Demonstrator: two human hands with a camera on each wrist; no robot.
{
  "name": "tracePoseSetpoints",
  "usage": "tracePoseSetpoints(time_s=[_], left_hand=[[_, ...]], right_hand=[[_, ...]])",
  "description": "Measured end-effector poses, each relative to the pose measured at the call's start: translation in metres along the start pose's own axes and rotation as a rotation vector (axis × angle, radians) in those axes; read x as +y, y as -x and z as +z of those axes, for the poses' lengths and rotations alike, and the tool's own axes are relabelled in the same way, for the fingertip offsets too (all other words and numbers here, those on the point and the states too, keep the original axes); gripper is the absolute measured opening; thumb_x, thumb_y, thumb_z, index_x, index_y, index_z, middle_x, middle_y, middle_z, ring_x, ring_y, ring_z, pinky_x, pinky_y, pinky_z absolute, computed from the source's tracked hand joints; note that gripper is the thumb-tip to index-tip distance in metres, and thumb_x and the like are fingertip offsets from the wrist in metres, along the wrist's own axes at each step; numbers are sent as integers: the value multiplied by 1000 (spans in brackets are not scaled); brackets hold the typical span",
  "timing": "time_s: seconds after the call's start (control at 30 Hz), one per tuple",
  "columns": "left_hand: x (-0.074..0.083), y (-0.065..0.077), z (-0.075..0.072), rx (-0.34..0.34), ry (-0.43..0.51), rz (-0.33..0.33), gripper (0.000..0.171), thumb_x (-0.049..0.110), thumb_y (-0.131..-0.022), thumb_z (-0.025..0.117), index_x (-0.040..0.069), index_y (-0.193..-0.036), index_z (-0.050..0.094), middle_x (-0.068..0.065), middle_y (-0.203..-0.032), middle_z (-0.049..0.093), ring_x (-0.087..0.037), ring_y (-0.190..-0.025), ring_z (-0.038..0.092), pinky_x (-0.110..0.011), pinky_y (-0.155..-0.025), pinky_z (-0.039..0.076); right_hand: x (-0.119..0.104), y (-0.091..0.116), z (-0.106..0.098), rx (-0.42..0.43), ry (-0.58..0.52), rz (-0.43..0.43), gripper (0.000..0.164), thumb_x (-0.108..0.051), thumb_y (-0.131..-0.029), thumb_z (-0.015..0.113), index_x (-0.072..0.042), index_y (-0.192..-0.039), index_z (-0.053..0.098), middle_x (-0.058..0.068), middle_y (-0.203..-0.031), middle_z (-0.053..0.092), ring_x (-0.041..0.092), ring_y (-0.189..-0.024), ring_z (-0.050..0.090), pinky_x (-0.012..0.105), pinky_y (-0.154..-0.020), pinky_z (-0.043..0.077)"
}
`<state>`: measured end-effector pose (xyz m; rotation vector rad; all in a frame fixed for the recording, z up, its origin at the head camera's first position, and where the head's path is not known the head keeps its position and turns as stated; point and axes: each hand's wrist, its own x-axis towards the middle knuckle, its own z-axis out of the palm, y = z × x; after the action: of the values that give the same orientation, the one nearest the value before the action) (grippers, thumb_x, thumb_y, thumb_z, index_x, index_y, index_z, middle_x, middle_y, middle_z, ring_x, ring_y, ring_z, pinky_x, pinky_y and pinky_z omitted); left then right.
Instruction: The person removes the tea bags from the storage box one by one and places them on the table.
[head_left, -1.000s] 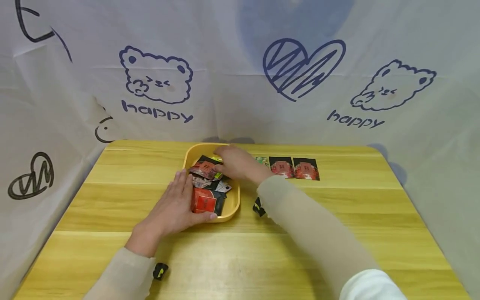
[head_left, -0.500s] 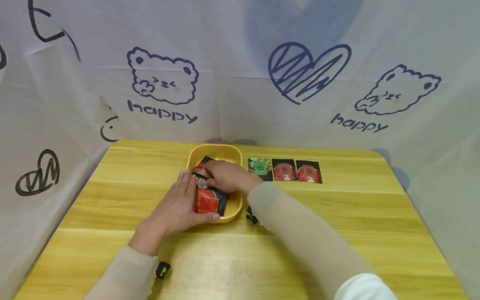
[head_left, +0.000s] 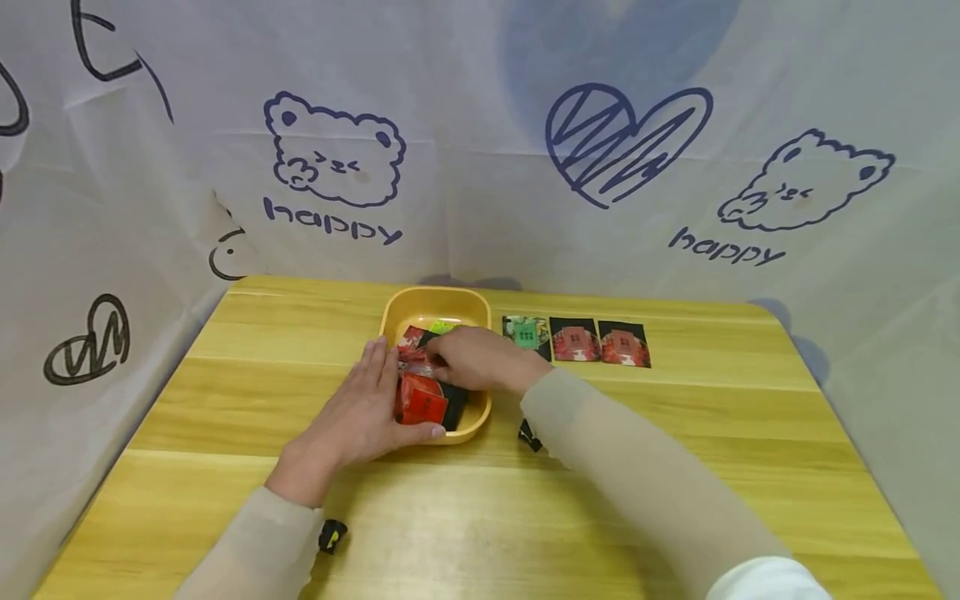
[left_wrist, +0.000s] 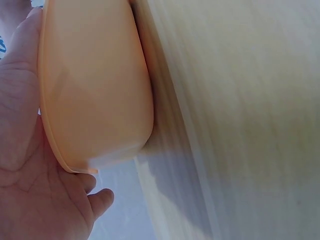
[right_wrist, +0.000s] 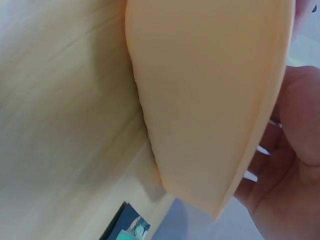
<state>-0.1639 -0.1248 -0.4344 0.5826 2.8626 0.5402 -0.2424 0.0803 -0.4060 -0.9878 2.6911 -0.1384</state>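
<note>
A yellow plastic tub (head_left: 483, 408) stands on the wooden table, with several flat sachets inside. My left hand (head_left: 360, 408) rests on its left side, fingers extended along the rim and thumb along the near edge. My right hand (head_left: 480, 358) reaches over the right rim and pinches a red-and-black sachet (head_left: 412, 354) among the others; its fingertips are partly hidden. Nearer me in the tub lies a bright red sachet (head_left: 423, 400), and a yellow-green piece (head_left: 444, 327) shows at the far end. Both wrist views show the tub's outer wall (left_wrist: 95, 75) beside each hand.
Right of the tub, a green-labelled sachet (head_left: 525, 335) and two red-and-black sachets (head_left: 575, 340) lie in a row near the table's back edge. A small black object (head_left: 529, 435) sits by the right sleeve, another black object (head_left: 332, 536) by the left. A white cloth wall (head_left: 480, 208) stands behind.
My right hand has moved from the tub's far right corner to the sachets in its middle, shifting them and uncovering the green-labelled sachet outside. My left hand stays on the rim.
</note>
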Motion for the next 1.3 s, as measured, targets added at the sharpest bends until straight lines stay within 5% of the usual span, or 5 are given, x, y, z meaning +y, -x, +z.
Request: tracePoseSetpoints(time_s=[0.2,0.53,0.77,1.03,1.3], left_hand=[[0,0,1,-2,1,-2,142,92,-79,61,-9,-165,11,-28,-175,1,-43,-164,3,-53,-133,13],[0,-1,0,-13,2,-15,141,91,-79,61,-8,-166,8,-26,-175,-3,-41,-164,0,-53,-133,12],[1,0,-1,-17,11,-17,137,82,-83,68,-8,-165,7,-27,-175,-3,-42,-164,0,-53,-133,11],[0,-2,-2,-10,3,-19,139,86,-81,65,-8,-166,8,-27,-175,-2,-42,-164,2,-53,-133,13],[-1,0,-1,-12,-2,-10,141,92,-80,59,-8,-166,8,-27,-175,-2,-43,-164,2,-53,-133,13]], right_hand=[[-2,-8,3,13,3,125,69,-49,-104,64,-6,-156,47,13,-152,56,31,-138,57,46,-121,44],[-3,-20,2,-76,-95,243,99,-59,-97,69,0,-165,27,21,-166,41,34,-149,47,46,-126,37],[-5,-22,4,-71,-55,238,102,-62,-94,71,1,-162,30,19,-159,50,34,-145,52,46,-124,39],[-8,-26,5,-44,-61,294,104,-63,-97,66,3,-165,24,19,-165,42,34,-148,48,47,-125,38],[-9,-26,7,-19,-37,292,82,-58,-92,75,0,-145,53,13,-133,65,27,-118,64,43,-109,53]])
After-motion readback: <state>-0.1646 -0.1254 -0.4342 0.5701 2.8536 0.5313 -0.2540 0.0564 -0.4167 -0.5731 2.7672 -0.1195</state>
